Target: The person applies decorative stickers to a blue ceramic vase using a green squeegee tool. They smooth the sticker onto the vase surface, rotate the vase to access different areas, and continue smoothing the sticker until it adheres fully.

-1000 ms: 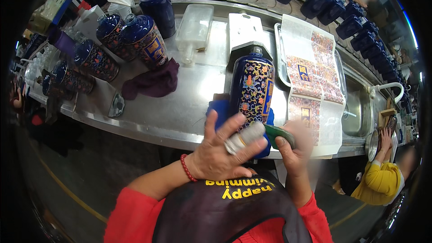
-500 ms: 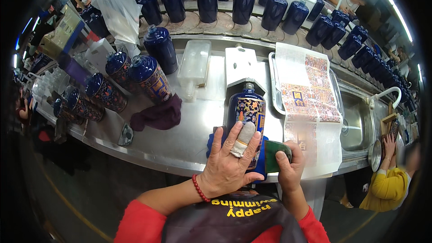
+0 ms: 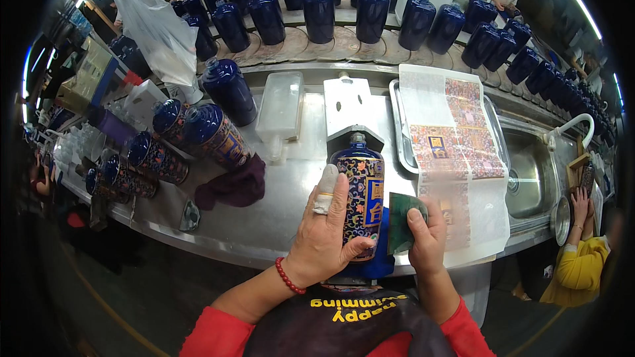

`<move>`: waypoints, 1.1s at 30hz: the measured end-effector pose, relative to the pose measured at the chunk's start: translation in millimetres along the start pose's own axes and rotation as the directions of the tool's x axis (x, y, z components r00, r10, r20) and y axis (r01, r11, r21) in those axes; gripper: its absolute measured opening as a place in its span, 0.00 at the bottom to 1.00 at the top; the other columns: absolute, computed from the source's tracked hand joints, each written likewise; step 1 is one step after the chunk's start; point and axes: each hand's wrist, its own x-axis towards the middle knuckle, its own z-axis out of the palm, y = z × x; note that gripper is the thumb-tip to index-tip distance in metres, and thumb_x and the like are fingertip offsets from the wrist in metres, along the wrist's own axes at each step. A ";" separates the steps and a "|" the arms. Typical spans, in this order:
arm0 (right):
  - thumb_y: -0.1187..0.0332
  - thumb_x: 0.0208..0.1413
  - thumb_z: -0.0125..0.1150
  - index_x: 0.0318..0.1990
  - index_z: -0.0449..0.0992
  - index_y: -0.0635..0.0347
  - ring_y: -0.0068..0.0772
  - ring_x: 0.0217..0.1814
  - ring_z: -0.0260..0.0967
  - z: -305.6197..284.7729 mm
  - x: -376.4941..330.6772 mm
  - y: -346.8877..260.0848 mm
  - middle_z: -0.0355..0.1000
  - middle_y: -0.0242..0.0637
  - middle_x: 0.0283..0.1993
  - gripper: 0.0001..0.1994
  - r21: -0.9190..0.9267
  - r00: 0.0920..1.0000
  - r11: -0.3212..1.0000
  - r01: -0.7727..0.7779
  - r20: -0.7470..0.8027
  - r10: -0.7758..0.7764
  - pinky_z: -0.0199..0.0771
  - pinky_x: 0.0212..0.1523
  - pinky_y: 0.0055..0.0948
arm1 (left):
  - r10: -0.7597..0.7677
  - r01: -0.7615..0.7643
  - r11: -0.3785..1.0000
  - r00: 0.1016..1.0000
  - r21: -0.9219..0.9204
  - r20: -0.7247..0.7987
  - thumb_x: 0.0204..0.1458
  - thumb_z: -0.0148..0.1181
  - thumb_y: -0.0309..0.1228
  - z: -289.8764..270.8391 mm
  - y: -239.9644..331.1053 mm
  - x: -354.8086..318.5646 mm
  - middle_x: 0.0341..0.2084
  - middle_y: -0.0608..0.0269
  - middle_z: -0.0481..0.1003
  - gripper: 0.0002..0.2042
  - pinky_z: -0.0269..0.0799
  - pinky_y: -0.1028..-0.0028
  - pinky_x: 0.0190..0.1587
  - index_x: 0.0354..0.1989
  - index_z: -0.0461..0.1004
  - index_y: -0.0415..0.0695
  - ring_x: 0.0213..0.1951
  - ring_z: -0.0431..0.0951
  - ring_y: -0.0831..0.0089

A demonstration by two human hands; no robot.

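A blue glass bottle (image 3: 357, 208) with a patterned floral band lies neck-away against a white stand (image 3: 348, 107) in front of me. My left hand (image 3: 316, 231) is round its left side, thumb across the lower front. A pale cover wraps one of its fingers. In my right hand (image 3: 428, 235) a flat green scraper (image 3: 399, 223) is pinched between thumb and fingers, just right of the bottle and seemingly apart from it. Blue cloth (image 3: 377, 266) shows beneath the bottle's base.
Patterned transfer sheets (image 3: 450, 145) cover a metal tray (image 3: 402, 139) at right, beside a sink (image 3: 529, 188). Decorated bottles (image 3: 215, 133), a purple cloth (image 3: 235, 182) and a clear container (image 3: 281, 109) occupy the left. Plain blue bottles (image 3: 319, 13) line the far conveyor. Another person (image 3: 579, 271) works at right.
My left hand has slid from flat across the bottle's front to its left side, uncovering the gold-and-blue panel. The bottle has turned slightly. The scraper remains in my right hand.
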 end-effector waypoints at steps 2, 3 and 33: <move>0.67 0.69 0.59 0.48 0.72 0.61 0.13 0.39 0.66 2.0 2.5 0.8 0.73 0.26 0.40 0.08 0.025 1.000 1.000 -0.008 0.008 0.008 0.68 0.42 0.17 | -0.018 0.018 0.999 1.000 -0.045 0.012 0.58 0.60 0.60 1.1 -6.2 -5.2 0.70 0.25 0.53 0.53 0.54 0.52 0.72 0.77 0.44 0.30 0.71 0.56 0.32; 0.67 0.69 0.59 0.48 0.72 0.62 0.13 0.39 0.66 3.3 3.3 0.8 0.74 0.27 0.40 0.08 0.050 1.000 0.999 -0.014 0.008 0.013 0.68 0.42 0.17 | -0.073 0.077 0.988 0.997 -0.133 0.037 0.59 0.57 0.62 1.7 -8.2 -7.8 0.71 0.25 0.53 0.53 0.54 0.52 0.72 0.77 0.42 0.31 0.71 0.56 0.32; 0.69 0.69 0.58 0.55 0.71 0.64 0.17 0.46 0.71 26.1 60.6 12.8 0.75 0.33 0.47 0.12 -0.047 0.999 0.998 0.029 0.025 -0.028 0.74 0.48 0.20 | 0.006 0.006 0.991 0.996 -0.131 0.090 0.59 0.57 0.61 -3.2 -17.4 22.2 0.72 0.25 0.49 0.51 0.50 0.52 0.74 0.77 0.45 0.32 0.73 0.51 0.32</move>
